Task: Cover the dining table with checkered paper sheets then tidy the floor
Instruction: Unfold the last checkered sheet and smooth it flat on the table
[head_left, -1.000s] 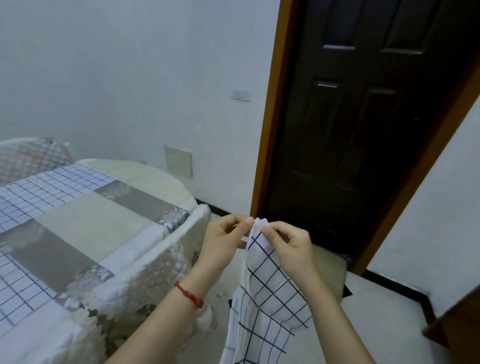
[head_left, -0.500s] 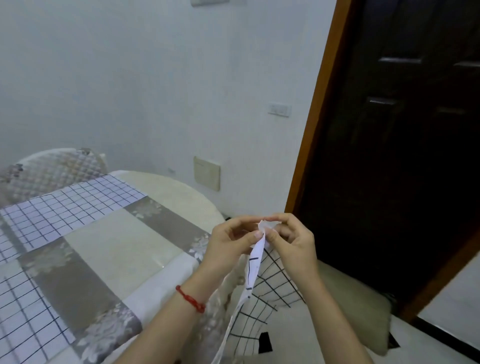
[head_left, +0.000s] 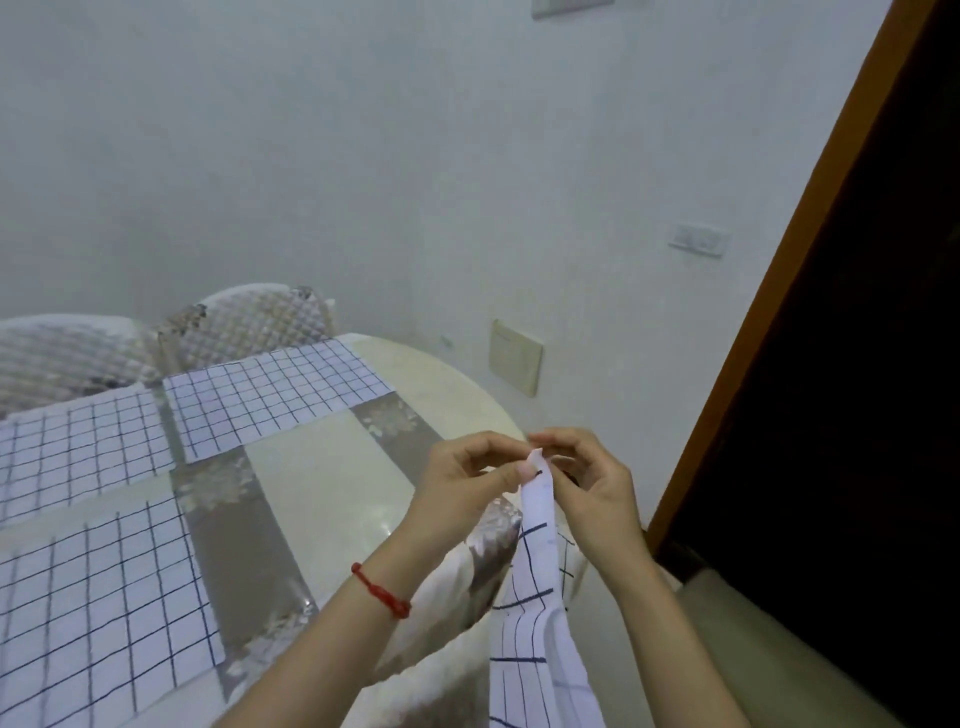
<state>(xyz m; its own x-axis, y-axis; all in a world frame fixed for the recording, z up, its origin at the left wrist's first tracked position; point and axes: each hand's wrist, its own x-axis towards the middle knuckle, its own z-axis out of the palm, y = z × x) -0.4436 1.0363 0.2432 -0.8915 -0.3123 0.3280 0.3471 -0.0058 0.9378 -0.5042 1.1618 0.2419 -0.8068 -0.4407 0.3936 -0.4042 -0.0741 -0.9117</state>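
Head view: left hand (head_left: 467, 475) and right hand (head_left: 589, 480) pinch a folded checkered sheet (head_left: 537, 597); separating corners gently should avoid tearing before spreading on the surface (head_left: 332, 488).

L hand (head_left: 467, 480) + R hand (head_left: 589, 478) pinch checkered sheet (head_left: 537, 571) top, beside table (head_left: 332, 499).
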